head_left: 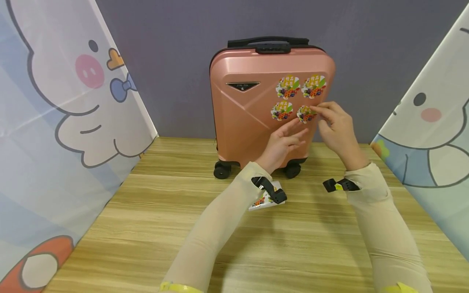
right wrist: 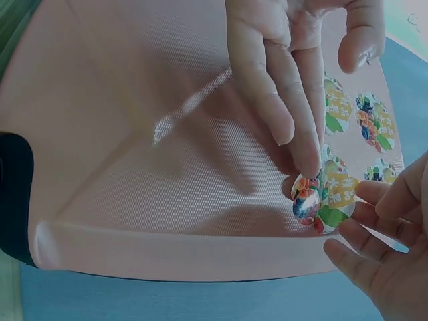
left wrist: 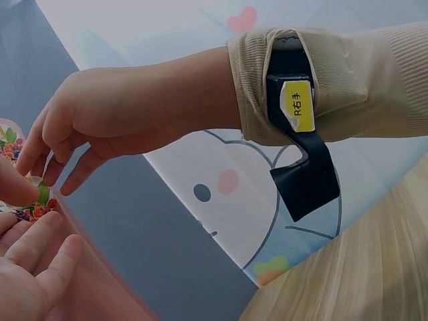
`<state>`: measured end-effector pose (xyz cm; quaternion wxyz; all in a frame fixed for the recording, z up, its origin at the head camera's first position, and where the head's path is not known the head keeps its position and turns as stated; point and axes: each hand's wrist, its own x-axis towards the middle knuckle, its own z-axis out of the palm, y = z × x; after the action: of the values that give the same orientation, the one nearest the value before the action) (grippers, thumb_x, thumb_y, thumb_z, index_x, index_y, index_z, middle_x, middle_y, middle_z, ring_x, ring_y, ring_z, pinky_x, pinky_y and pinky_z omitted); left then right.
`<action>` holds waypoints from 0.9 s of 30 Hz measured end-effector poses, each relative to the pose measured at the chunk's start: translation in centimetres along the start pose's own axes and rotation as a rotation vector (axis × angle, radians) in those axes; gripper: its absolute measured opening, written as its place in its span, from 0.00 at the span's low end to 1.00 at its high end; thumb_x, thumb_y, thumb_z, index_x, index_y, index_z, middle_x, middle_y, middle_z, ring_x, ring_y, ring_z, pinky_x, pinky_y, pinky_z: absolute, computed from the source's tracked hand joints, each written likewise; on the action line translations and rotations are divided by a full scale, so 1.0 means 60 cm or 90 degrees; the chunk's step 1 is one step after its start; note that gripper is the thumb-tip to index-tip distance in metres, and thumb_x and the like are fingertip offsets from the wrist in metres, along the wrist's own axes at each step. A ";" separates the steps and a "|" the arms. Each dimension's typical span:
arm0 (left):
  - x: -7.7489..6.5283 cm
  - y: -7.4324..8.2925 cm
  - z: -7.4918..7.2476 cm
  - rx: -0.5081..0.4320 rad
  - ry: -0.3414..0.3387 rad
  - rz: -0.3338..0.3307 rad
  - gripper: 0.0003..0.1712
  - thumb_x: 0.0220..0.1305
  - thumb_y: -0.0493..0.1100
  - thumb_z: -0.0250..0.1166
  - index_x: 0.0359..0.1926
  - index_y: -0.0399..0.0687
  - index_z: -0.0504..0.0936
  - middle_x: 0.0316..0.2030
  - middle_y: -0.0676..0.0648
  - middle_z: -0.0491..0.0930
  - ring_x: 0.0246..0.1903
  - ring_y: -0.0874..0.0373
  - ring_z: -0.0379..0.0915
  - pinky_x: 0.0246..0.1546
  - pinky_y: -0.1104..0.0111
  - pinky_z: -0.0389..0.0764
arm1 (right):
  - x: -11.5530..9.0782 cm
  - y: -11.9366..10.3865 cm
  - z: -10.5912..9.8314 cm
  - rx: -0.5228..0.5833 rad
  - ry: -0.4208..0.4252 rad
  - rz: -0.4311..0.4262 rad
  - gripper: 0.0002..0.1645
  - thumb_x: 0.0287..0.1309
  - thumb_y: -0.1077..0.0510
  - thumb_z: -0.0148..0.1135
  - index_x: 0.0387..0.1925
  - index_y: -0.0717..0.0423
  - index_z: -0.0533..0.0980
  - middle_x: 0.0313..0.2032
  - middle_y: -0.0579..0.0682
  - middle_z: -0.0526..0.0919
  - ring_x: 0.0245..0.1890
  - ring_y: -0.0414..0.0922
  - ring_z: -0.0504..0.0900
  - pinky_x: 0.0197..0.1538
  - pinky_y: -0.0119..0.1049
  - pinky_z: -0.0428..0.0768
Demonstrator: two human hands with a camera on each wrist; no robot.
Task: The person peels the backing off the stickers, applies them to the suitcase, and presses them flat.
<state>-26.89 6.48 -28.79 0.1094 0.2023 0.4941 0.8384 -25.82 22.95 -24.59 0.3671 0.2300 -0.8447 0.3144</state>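
Note:
A pink hard-shell suitcase (head_left: 238, 134) stands upright, with round fruit-print stickers on its upper right front. Three of them, including a top left sticker (head_left: 288, 87), a top right sticker (head_left: 314, 86) and a lower left sticker (head_left: 281, 110), lie flat on the shell. At the fourth, the lower right sticker (right wrist: 326, 198), my right hand (head_left: 335, 126) pinches the upper right edge between thumb and fingers. My left hand (head_left: 280, 146) reaches in from below left, fingers extended, fingertips right at that sticker's lower edge. In the left wrist view, the right hand (left wrist: 100, 120) partly hides the stickers.
A white pack of stickers (head_left: 261, 202) lies on the wooden table (head_left: 165, 203) under my left wrist. Behind the suitcase rises a grey panel (head_left: 176, 61). Cartoon-printed sheets (head_left: 110, 118) flank the table on both sides. Black wheels (head_left: 222, 170) touch the tabletop.

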 end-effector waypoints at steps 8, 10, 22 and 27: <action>0.000 0.001 -0.001 -0.001 0.005 -0.004 0.40 0.62 0.18 0.52 0.73 0.46 0.66 0.70 0.49 0.67 0.64 0.46 0.70 0.62 0.49 0.72 | -0.003 0.003 -0.002 -0.012 0.002 -0.009 0.28 0.59 0.75 0.46 0.60 0.66 0.76 0.56 0.65 0.78 0.43 0.61 0.78 0.42 0.54 0.74; -0.001 0.002 -0.002 0.000 0.004 -0.005 0.39 0.63 0.19 0.52 0.74 0.46 0.65 0.70 0.49 0.66 0.64 0.46 0.70 0.63 0.47 0.70 | -0.004 0.003 -0.002 -0.015 0.016 -0.009 0.30 0.58 0.75 0.46 0.61 0.64 0.76 0.55 0.65 0.80 0.44 0.62 0.78 0.44 0.57 0.75; -0.006 0.006 -0.007 0.013 0.011 -0.004 0.35 0.69 0.23 0.52 0.74 0.47 0.64 0.68 0.49 0.70 0.63 0.46 0.71 0.51 0.60 0.78 | -0.013 0.006 0.005 -0.018 0.070 0.004 0.35 0.55 0.73 0.49 0.66 0.57 0.73 0.53 0.57 0.84 0.52 0.62 0.79 0.35 0.38 0.69; -0.006 0.005 -0.007 0.016 0.007 -0.012 0.36 0.68 0.24 0.53 0.74 0.48 0.64 0.68 0.50 0.70 0.63 0.48 0.71 0.51 0.61 0.80 | -0.019 0.013 0.012 -0.027 0.111 -0.016 0.36 0.54 0.72 0.50 0.66 0.57 0.72 0.54 0.57 0.83 0.55 0.61 0.77 0.33 0.39 0.66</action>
<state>-26.77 5.87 -28.76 0.1118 0.1948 0.5073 0.8320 -25.95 23.18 -26.11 0.4479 0.2044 -0.8130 0.3109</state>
